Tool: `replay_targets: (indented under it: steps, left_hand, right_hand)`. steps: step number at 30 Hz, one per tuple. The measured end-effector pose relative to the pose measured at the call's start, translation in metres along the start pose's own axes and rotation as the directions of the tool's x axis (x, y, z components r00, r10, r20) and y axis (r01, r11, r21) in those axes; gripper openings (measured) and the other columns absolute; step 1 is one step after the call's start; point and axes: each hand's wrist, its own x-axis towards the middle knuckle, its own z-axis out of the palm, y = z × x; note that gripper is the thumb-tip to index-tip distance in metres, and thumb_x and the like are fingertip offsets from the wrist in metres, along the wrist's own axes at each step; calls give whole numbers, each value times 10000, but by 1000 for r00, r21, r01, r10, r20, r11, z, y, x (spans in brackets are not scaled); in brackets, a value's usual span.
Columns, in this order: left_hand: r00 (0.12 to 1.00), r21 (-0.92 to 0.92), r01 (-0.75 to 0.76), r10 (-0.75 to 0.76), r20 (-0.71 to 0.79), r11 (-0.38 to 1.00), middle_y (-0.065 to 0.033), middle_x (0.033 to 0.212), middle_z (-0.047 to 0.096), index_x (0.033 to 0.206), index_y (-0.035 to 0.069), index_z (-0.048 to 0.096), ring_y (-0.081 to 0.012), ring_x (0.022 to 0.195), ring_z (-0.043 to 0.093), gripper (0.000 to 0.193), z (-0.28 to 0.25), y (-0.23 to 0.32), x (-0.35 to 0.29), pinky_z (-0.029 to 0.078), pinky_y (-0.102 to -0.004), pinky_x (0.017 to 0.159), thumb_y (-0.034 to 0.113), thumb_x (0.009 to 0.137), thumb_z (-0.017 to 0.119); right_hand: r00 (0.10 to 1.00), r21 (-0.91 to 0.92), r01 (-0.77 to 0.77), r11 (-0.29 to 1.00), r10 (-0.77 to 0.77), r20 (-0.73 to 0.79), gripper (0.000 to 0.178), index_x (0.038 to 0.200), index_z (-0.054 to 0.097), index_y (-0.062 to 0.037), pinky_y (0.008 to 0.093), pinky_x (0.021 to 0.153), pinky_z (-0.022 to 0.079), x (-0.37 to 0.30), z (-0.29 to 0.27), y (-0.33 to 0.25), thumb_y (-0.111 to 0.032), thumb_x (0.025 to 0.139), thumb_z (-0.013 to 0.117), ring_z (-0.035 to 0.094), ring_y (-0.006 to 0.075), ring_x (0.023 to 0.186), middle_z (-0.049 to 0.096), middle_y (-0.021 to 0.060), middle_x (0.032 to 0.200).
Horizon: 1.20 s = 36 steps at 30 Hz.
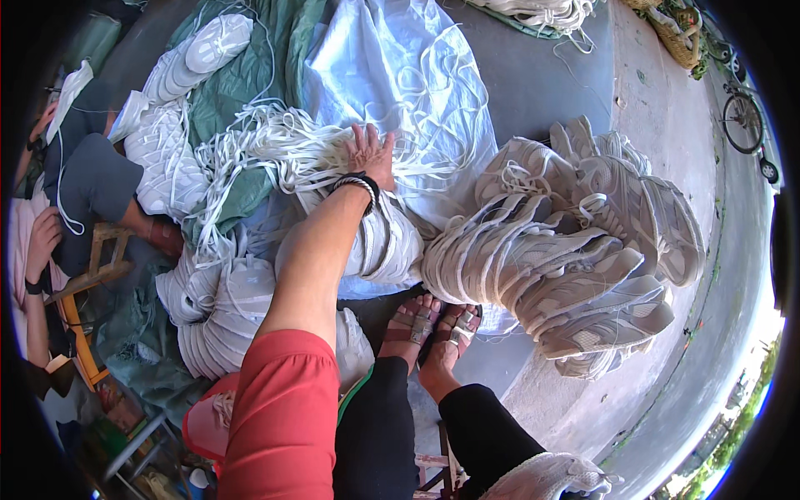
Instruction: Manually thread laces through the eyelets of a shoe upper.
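My left hand point(372, 158), with a dark band and a light cord at its wrist, reaches forward from a red sleeve. Its fingers are spread over the right end of a loose heap of white shoelaces point(287, 142). Under and beyond the laces lies a white plastic sheet point(350, 62), with more strands strewn across it. A tied bundle of pale shoe uppers point(387, 242) rests just below my wrist. One light mesh shoe upper point(542, 479) shows at the lower edge, near my right knee. My right hand is out of the picture.
A large stack of greyish shoe uppers point(533, 258) stands to the right of my feet. More uppers point(221, 312) lie left of my forearm, others point(171, 158) farther left. Another person's hand point(43, 237) shows at the left, near a wooden stool point(96, 267). A bicycle point(742, 123) stands far right.
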Motion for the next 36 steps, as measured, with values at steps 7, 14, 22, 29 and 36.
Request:
replay_targets:
  steps: [7,14,22,29,36]
  left_hand:
    - [990,-298,-46,83,115,953,-165,1076,640,1036,115,625,-356,1077,574,285,-18,-25,-12,465,-455,878,214,771,592]
    - [862,-555,4,-284,-421,832,-221,972,646,997,35,589,-416,925,604,305,-154,-108,-133,476,-471,773,241,775,626]
    - [632,-695,-92,-498,-594,713,-230,941,667,1011,-20,633,-390,884,641,367,-341,-210,-323,490,-405,769,180,704,625]
    - [582,-561,-341,-299,-756,754,-190,847,670,974,-44,630,-273,763,652,331,-438,-173,-499,489,-354,722,155,711,600]
    - [711,-457,-442,-10,-704,772,-108,823,672,964,-45,632,-143,743,609,269,-474,-83,-655,474,-300,690,115,750,599]
  right_hand:
    - [991,-132,74,988,-59,118,543,1401,302,-24,292,1018,338,-47,-13,-81,-227,941,506,431,160,1217,428,83,1352]
    - [808,-249,516,820,-368,461,740,1420,231,10,377,1053,308,-194,-85,-297,-377,879,554,385,255,1268,339,162,1397]
    - [633,-213,734,645,-534,561,857,1427,212,44,446,1108,196,-251,-144,-341,-483,854,571,281,325,1346,279,213,1437]
    - [506,-304,859,412,-591,628,698,1379,320,10,441,1087,270,-281,-160,-345,-298,822,604,345,384,1307,348,246,1394]
    - [450,-370,891,263,-612,650,712,1369,340,9,456,1062,316,-293,-163,-340,-275,793,646,374,402,1269,389,247,1364]
